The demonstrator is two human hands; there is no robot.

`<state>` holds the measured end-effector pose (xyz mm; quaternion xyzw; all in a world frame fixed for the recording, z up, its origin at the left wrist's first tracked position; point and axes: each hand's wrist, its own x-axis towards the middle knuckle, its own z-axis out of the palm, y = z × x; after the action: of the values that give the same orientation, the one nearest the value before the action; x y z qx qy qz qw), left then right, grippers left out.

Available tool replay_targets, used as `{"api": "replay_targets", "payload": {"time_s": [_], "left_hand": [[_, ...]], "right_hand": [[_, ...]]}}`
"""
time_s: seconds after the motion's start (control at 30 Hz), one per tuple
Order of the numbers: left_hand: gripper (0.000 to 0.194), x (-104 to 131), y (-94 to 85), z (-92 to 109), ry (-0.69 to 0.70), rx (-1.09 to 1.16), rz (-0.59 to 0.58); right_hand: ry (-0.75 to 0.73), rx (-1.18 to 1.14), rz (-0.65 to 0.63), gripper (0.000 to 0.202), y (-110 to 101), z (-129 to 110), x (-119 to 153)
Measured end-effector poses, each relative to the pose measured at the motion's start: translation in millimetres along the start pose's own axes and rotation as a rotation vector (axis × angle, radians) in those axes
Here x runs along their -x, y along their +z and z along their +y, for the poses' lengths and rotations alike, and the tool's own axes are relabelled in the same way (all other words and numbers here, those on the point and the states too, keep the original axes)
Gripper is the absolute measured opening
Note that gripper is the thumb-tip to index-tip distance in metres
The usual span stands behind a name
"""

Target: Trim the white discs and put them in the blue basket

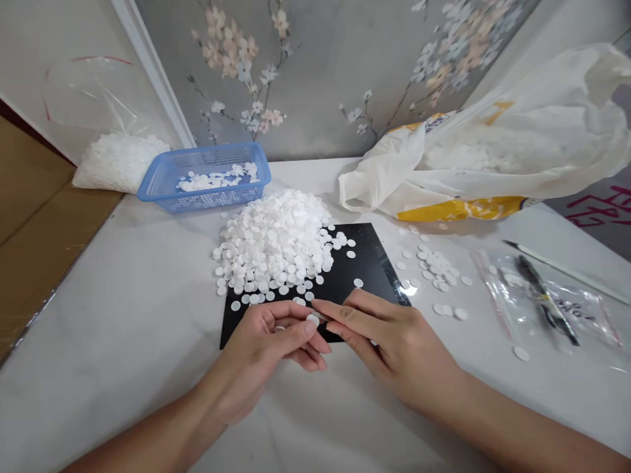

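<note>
My left hand (282, 338) is closed, pinching a small white disc (312, 320) between thumb and forefinger. Another white piece shows partly among its curled fingers. My right hand (384, 332) grips a thin metal tool (321, 316), mostly covered by the fingers; its kind cannot be made out. The tool's tip is at the edge of the disc. Just beyond both hands, a large heap of white discs (280, 240) covers much of a black board (382, 266), with several loose discs along its near side.
A blue plastic basket (204, 197) holding white discs stands behind the heap, beside a clear bag of white pieces (118, 161). At back right lies a large white plastic bag (468, 164). A black pen (547, 299), a zip bag (591, 309), a slim pale stick (566, 269) and scattered discs (436, 266) lie right.
</note>
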<state>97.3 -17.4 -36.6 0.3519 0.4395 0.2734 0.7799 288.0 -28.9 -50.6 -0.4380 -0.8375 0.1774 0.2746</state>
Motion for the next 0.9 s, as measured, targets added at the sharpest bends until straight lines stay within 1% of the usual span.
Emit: {"api": "replay_targets", "payload": {"time_s": [0.07, 0.23, 0.3, 0.33, 0.4, 0.43, 0.5, 0.6, 0.7, 0.8, 0.9], "left_hand": [[0.019, 0.8, 0.4, 0.0, -0.010, 0.011, 0.007], [0.020, 0.9, -0.2, -2.9, -0.029, 0.074, 0.041], [0.022, -1.7, -1.6, -4.5, -0.037, 0.160, 0.039], [0.024, -3.5, -2.5, -5.1, -0.052, 0.224, 0.039], [0.033, -7.4, -4.6, -5.6, -0.093, 0.373, 0.038], [0.038, -9.2, -5.7, -5.4, -0.114, 0.445, 0.035], [0.049, -11.7, -7.4, -4.3, -0.145, 0.566, 0.016], [0.060, -11.8, -8.2, -2.1, -0.140, 0.666, -0.039], [0.065, -9.3, -7.4, -1.0, -0.133, 0.696, -0.080], [0.068, -6.9, -6.4, -0.6, -0.132, 0.690, -0.105], [0.066, -5.3, -5.7, -0.5, -0.124, 0.681, -0.109]], "right_hand": [[0.034, 0.008, -0.003, 0.030, -0.4, -0.2, -1.0], [0.182, -0.002, -0.011, 0.032, -4.2, -0.3, -5.0], [0.266, -0.045, -0.006, 0.023, -5.8, 1.2, -7.0], [0.312, -0.067, -0.004, 0.022, -6.4, 2.3, -8.1], [0.378, -0.107, 0.001, 0.029, -6.7, 5.1, -10.2], [0.384, -0.128, 0.010, 0.027, -6.4, 6.4, -11.0], [0.368, -0.170, 0.039, 0.017, -4.5, 8.2, -12.0], [0.337, -0.215, 0.089, 0.009, 0.3, 8.6, -11.6], [0.317, -0.230, 0.111, 0.005, 5.1, 7.7, -10.3], [0.265, -0.235, 0.112, 0.008, 7.8, 6.7, -9.8], [0.215, -0.249, 0.105, 0.013, 10.1, 3.9, -10.6]]}}
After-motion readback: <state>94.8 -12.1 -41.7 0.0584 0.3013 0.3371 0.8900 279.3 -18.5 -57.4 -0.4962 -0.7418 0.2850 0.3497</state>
